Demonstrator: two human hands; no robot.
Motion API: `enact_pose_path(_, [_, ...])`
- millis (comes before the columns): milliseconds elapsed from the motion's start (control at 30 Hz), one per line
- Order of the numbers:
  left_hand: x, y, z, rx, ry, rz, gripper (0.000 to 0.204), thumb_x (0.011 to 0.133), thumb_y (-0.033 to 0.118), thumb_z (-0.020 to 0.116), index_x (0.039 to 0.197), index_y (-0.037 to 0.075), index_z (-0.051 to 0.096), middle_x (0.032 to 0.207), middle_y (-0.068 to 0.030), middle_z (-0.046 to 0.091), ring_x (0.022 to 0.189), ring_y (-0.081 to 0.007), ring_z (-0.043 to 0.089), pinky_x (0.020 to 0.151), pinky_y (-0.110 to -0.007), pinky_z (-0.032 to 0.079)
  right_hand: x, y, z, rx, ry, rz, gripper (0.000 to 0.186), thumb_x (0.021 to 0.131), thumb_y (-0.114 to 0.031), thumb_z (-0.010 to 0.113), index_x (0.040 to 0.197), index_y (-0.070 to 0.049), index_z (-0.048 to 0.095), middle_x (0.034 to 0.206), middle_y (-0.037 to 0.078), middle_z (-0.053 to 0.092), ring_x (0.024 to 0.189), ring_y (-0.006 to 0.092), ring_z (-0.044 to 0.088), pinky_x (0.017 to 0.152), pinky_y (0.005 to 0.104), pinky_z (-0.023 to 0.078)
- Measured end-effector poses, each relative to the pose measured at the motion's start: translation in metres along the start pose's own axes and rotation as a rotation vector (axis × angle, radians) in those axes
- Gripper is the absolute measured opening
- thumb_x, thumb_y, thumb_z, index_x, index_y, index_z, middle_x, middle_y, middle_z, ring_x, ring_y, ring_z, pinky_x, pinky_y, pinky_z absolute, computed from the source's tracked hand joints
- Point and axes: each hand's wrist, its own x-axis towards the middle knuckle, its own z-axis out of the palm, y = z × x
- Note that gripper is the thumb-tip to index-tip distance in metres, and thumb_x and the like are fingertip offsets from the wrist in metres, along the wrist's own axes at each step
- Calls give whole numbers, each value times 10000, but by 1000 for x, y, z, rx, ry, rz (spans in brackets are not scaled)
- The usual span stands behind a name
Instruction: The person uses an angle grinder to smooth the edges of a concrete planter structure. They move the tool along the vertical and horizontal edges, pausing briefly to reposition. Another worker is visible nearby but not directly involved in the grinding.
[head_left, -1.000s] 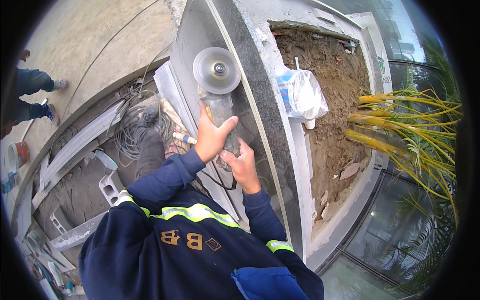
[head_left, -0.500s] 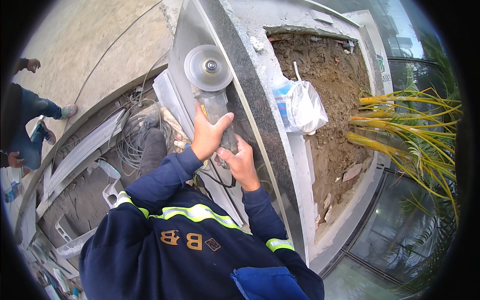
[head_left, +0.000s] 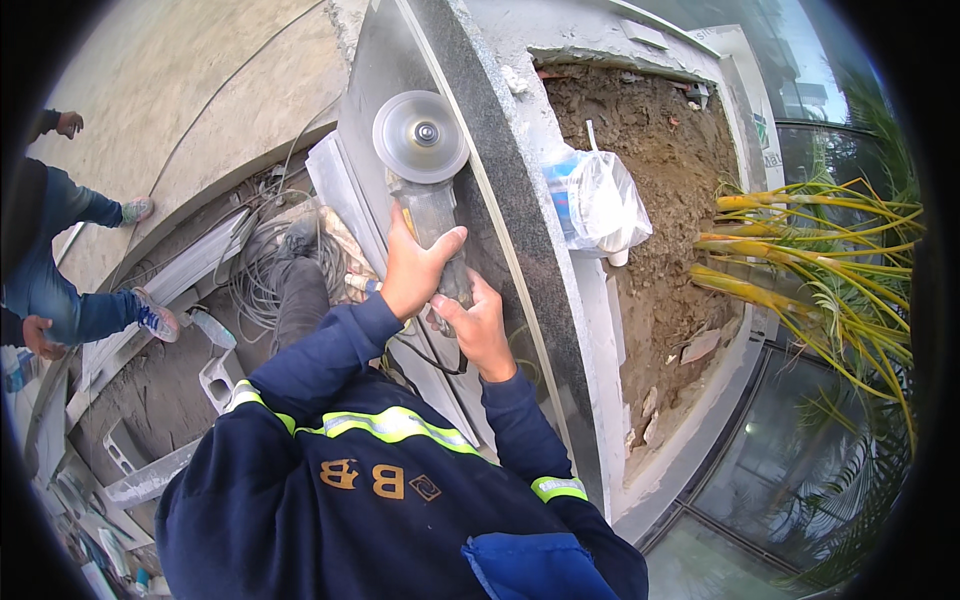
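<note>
An angle grinder (head_left: 428,215) with a wide round disc (head_left: 421,137) is gripped in both my hands. Near its head, my left hand (head_left: 420,268) is closed around the dusty body, thumb stretched across it. Lower down, my right hand (head_left: 477,322) wraps the rear of the grinder, and a dark cord trails below. The disc looks smeared, as if spinning. It lies over the dark polished face of a stone slab (head_left: 375,85), close to the slab's pale edge strip (head_left: 480,185); whether it touches the stone I cannot tell.
On the right, a white plastic bag (head_left: 605,205) sits by a planter of brown soil (head_left: 660,140) with yellow-stemmed palms (head_left: 750,240). Coiled cable (head_left: 255,285), pale strips and hollow blocks (head_left: 125,447) litter the ground at left. Another person's legs (head_left: 75,310) show at the far left.
The other person's nearer leg has stepped rightward, toward the blocks. My hands and the grinder have barely shifted.
</note>
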Motion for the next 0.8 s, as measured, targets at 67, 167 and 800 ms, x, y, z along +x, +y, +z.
enact_pose_path(67, [-11, -1, 2, 2, 11, 1, 714, 843, 170, 826, 1372, -84, 418, 1203, -209, 663, 1057, -255, 651, 941, -385, 535, -10, 3, -4, -6, -8, 2, 388, 938, -190, 723, 1215, 56, 606, 945, 76, 713, 768, 126, 685, 703, 278, 548])
enact_pose_path(167, [-27, 0, 6, -7, 17, -6, 716, 840, 173, 828, 1368, -88, 420, 1200, -210, 667, 1046, -260, 657, 942, -389, 535, -24, 7, -7, -11, -5, 3, 381, 938, -199, 722, 1199, 53, 607, 931, 75, 708, 763, 127, 682, 702, 279, 546])
enact_pose_path(800, [-42, -6, 8, 21, 9, -26, 749, 851, 183, 824, 1399, -99, 398, 1207, -207, 673, 1052, -258, 661, 947, -383, 531, -39, 14, -13, -7, -6, 24, 400, 931, -219, 738, 1199, 49, 611, 921, 56, 699, 755, 110, 659, 695, 278, 533])
